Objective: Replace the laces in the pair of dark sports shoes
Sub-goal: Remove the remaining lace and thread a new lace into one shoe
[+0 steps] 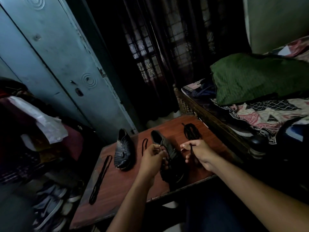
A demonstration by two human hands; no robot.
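Two dark shoes sit on the reddish wooden table [117,190]: the near shoe [168,156] lies between the hands, the other shoe [123,149] stands apart to its left. The left hand [152,158] pinches lace at the near shoe's eyelets, while the right hand [199,153] grips a black lace [191,149] between thumb and curled fingers. Loose laces [100,178] and a lace bundle [191,131] lie nearby; no brand or writing is legible.

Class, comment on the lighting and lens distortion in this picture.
Head view: dim throughout, so the black shoe between the hands merges into shadow; the table is lit best; the window gives faint backlight; the wide lens bends the cupboard edges.
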